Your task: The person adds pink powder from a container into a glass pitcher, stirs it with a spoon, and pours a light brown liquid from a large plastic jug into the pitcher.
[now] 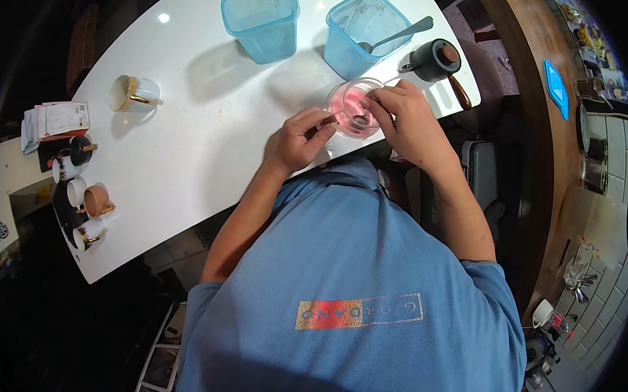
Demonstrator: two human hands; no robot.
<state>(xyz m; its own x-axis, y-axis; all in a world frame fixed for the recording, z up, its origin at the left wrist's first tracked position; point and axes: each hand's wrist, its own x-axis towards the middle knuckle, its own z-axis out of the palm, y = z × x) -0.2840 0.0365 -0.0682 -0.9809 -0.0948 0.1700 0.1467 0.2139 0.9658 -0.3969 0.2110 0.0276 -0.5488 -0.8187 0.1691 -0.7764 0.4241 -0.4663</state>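
In front of me, near the table's edge, stands a clear round container (343, 129) with pink showing in it. Something small and dark lies in its middle, too small to name. At its left rim my left hand (295, 142) has thumb and fingertips pinched together; what they hold, if anything, I cannot make out. My right hand (410, 123) reaches over the right side of the container with thumb and fingers closed in a pinch. Whether it grips the rim or a small thing there is hidden.
Two blue translucent tubs (275, 37) stand beyond my hands; a grey spoon (405, 33) leans in the right one. To the right is a black pot (432, 59) with a wooden handle. A white-and-gold mug (140, 92) and several cups (98, 200) stand on the left.
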